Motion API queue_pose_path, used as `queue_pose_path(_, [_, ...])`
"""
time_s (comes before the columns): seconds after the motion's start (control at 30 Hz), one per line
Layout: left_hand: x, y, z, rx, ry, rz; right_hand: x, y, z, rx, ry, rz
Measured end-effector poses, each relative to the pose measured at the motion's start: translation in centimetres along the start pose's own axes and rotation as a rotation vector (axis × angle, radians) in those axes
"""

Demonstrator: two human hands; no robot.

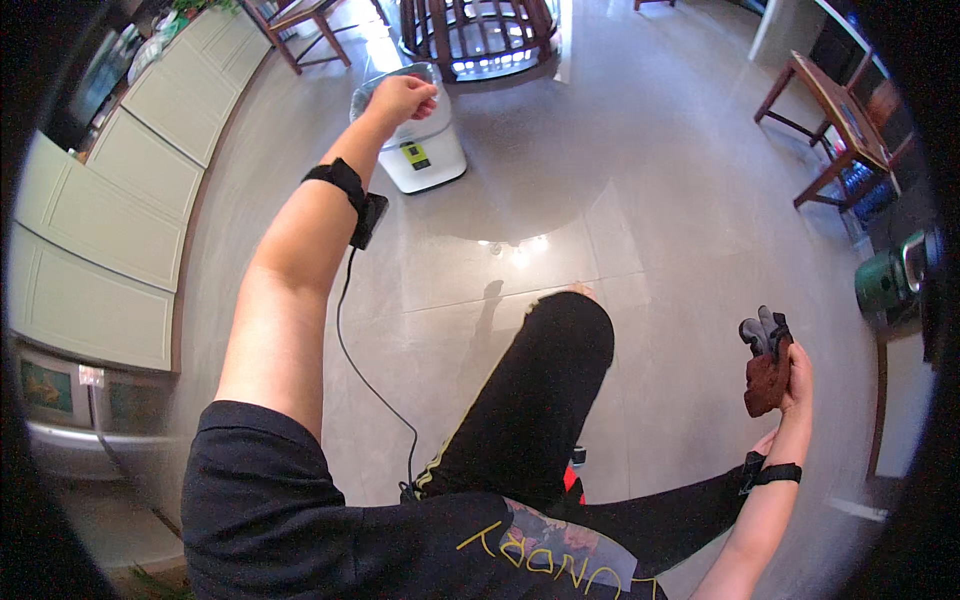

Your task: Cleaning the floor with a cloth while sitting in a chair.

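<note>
My left hand (pixel 405 99) reaches forward over the open top of a white bin (pixel 429 159) lined with a clear plastic bag. Its fingers are curled together, and nothing shows between them. A yellow-green label (pixel 415 155) is on the bin's front. On the right, my right hand (pixel 799 379) grips what looks like a brown and grey work glove (pixel 768 367), its grey finger ends pointing up. That hand is held out above the floor, past my bent leg (pixel 555 375).
Cream cabinets (pixel 105 202) line the left side. A round slatted wooden stand (pixel 480 37) is beyond the bin. At right are a wooden chair (pixel 840 120) and a green appliance (pixel 881 285). A black cable (pixel 367 381) hangs from a device (pixel 369 221) strapped on my left arm.
</note>
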State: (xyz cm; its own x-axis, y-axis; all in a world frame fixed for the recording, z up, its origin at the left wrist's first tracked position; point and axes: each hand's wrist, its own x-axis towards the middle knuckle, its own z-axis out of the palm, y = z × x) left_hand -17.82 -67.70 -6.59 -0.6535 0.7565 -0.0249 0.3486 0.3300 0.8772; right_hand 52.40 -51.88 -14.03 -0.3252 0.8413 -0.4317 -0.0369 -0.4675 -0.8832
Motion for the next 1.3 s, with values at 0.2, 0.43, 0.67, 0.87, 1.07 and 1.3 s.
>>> queue_pose_path(0.2, [3.4,-3.5,-4.4,0.227,0.203,-0.014,4.4,1.7,7.7,-0.101,-0.155,0.113])
queue_pose_path(0.43, [9.6,-6.6,-3.9,0.213,0.317,-0.052,10.0,2.9,7.8,-0.096,-0.162,0.169])
queue_pose_path(0.67, [18.1,-13.8,-7.8,0.524,0.361,-0.106,11.4,6.2,4.6,-0.037,-0.031,0.211])
queue_pose_path(0.87, [22.5,-14.8,-10.6,0.376,0.376,-0.186,10.5,11.5,-2.0,0.149,0.22,0.27])
queue_pose_path(1.07, [24.2,-18.9,-12.1,0.705,0.267,-0.212,9.9,12.5,-1.2,0.223,0.19,0.365])
queue_pose_path(1.3, [28.0,-22.4,-22.7,0.722,0.167,-0.23,11.6,11.9,4.4,0.231,0.212,0.274])
